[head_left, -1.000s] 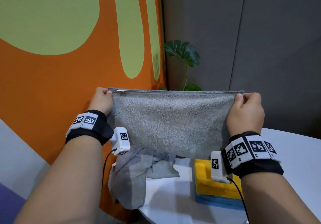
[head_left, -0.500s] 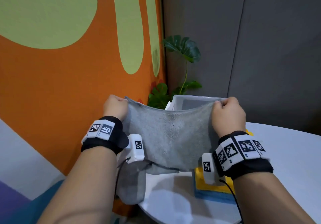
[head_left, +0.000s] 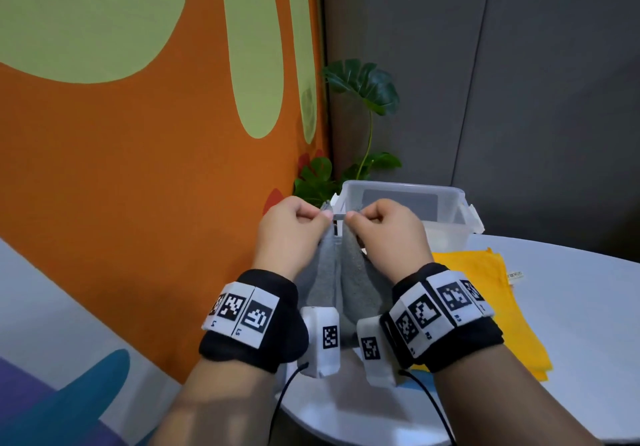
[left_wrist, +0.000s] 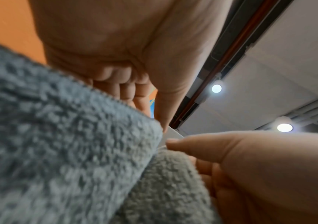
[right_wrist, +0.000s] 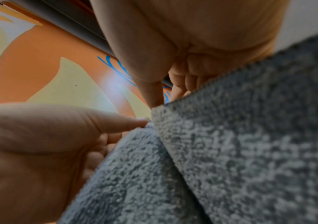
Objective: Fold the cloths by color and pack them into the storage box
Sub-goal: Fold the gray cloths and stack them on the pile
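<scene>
Left hand (head_left: 291,227): I pinch one top corner of the grey cloth (head_left: 341,272).
Right hand (head_left: 384,229): pinching the other corner, thumbs almost touching.
Cloth: hanging above the table (head_left: 571,307), before the storage box (head_left: 446,199).
Tip: I match edges squarely before laying down.

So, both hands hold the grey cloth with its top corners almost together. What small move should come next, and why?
Probably close the last gap: bring the two corners together so one hand can pinch both. The left hand and right hand each pinch a corner of the grey cloth, which hangs in two halves over the table. The storage box stands open behind.
</scene>
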`<state>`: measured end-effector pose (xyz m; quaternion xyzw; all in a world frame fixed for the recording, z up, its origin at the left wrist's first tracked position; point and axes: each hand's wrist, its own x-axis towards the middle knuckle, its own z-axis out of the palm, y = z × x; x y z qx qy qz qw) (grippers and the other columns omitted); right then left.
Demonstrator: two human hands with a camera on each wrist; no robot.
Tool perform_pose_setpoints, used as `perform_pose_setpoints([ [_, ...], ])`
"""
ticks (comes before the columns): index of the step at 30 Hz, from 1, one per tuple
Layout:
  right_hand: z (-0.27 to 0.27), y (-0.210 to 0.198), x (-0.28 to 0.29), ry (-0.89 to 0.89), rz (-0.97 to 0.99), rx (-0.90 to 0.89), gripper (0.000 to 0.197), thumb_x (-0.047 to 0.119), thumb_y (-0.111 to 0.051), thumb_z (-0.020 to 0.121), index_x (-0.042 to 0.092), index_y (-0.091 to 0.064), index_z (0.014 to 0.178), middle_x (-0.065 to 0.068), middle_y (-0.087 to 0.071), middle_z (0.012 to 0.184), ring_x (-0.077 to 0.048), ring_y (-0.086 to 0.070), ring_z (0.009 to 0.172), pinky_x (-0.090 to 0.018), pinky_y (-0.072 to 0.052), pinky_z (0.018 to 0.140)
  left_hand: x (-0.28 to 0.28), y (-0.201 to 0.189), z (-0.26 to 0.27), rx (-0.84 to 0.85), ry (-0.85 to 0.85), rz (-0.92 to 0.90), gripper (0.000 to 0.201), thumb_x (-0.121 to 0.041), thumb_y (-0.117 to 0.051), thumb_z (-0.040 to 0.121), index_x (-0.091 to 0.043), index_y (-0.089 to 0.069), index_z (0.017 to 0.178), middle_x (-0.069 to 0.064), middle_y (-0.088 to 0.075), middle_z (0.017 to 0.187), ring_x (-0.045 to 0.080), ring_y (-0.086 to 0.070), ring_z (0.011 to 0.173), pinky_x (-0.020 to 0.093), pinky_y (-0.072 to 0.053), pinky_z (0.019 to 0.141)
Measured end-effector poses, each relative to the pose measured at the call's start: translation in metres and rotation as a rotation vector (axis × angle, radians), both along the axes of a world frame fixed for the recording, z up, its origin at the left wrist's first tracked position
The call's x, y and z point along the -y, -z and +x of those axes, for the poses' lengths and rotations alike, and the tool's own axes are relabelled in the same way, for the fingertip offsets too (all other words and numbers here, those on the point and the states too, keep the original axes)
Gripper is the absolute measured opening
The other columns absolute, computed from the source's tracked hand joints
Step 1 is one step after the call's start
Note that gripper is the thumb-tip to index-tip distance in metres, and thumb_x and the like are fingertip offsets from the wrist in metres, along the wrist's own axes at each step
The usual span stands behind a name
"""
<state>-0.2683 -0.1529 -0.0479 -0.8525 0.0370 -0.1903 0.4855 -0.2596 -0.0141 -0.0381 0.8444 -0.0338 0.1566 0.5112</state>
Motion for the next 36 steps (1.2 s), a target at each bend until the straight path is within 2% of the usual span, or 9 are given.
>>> perform_pose_setpoints([
  [5,0.0,0.001,-0.004,-0.054,0.017,0.018,0.014,0.033,-0.065,0.084,0.024,-0.061,0.074,0.005,-0.067,0.076,-0.017,-0.064,0.079,-0.035,-0.052,0.076,0.003,0.001,-0.008,-0.055,0.063,-0.037,0.008,-0.023,-0.071,0.083,-0.021,-0.067,0.077,-0.002,-0.071,0.073,0.016,-0.069,0.075,0.042,-0.058,0.075],
  [13,0.002,0.001,-0.003,-0.129,0.075,0.027,0.012,0.028,-0.063,0.083,0.024,-0.074,0.08,0.006,-0.071,0.076,-0.015,-0.068,0.082,-0.043,-0.056,0.079,0.001,0.0,-0.01,-0.039,0.099,-0.034,0.009,-0.014,-0.075,0.08,-0.02,-0.069,0.078,0.001,-0.072,0.073,0.014,-0.068,0.07,0.024,-0.048,0.062],
  [18,-0.001,-0.001,-0.001,-0.172,0.05,0.053,0.025,0.026,-0.074,0.078,0.018,-0.07,0.101,0.007,-0.071,0.088,-0.006,-0.066,0.084,-0.03,-0.053,0.084,-0.002,-0.008,-0.012,-0.083,0.234,-0.072,0.027,0.006,-0.052,0.089,-0.011,-0.071,0.098,0.008,-0.073,0.084,0.002,-0.063,0.063,0.006,-0.04,0.052],
  [22,-0.003,-0.005,0.002,-0.191,-0.093,0.118,0.023,0.007,-0.062,0.082,0.022,-0.067,0.099,0.016,-0.064,0.084,-0.002,-0.06,0.081,-0.021,-0.048,0.087,-0.013,-0.004,-0.004,-0.019,0.182,0.023,0.029,0.003,-0.063,0.081,-0.025,-0.068,0.087,-0.002,-0.069,0.086,0.008,-0.063,0.075,0.02,-0.047,0.069],
  [27,-0.006,-0.011,0.009,-0.296,-0.124,0.21,0.03,0.004,-0.058,0.086,0.033,-0.063,0.089,0.014,-0.068,0.09,-0.004,-0.063,0.09,-0.029,-0.05,0.09,-0.033,0.003,0.002,-0.162,0.079,0.451,0.07,-0.021,-0.08,0.069,-0.037,-0.047,0.129,-0.002,-0.043,0.123,0.02,-0.047,0.11,0.034,-0.041,0.095],
  [28,-0.007,-0.013,0.01,-0.308,-0.122,0.227,0.031,0.004,-0.058,0.087,0.035,-0.062,0.089,0.015,-0.068,0.09,-0.002,-0.063,0.091,-0.028,-0.05,0.09,-0.035,0.005,0.002,-0.202,0.086,0.498,0.064,-0.024,-0.081,0.069,-0.036,-0.051,0.125,-0.002,-0.044,0.12,0.02,-0.048,0.109,0.034,-0.042,0.096],
  [31,-0.01,-0.015,0.015,-0.28,-0.128,0.28,0.033,0.003,-0.058,0.088,0.035,-0.056,0.091,0.022,-0.061,0.087,0.003,-0.06,0.089,-0.021,-0.049,0.088,-0.046,0.016,0.005,-0.262,0.114,0.516,0.026,-0.025,-0.079,0.074,-0.022,-0.06,0.091,-0.004,-0.06,0.096,0.019,-0.059,0.088,0.031,-0.049,0.076],
  [34,-0.009,-0.014,0.022,-0.187,-0.133,0.33,0.027,0.004,-0.056,0.087,0.029,-0.047,0.088,0.011,-0.057,0.082,-0.006,-0.057,0.078,-0.026,-0.049,0.075,-0.053,0.023,0.006,-0.208,0.092,0.387,0.015,-0.022,-0.072,0.082,-0.017,-0.058,0.085,0.004,-0.064,0.087,0.022,-0.06,0.083,0.032,-0.045,0.066],
  [36,-0.007,-0.011,0.026,-0.148,-0.175,0.342,0.027,0.001,-0.054,0.084,0.027,-0.047,0.079,0.005,-0.056,0.08,-0.012,-0.053,0.071,-0.029,-0.044,0.067,-0.056,0.024,0.01,-0.135,0.053,0.238,0.015,-0.02,-0.07,0.084,-0.022,-0.055,0.081,0.003,-0.063,0.087,0.021,-0.06,0.082,0.028,-0.041,0.06],
])
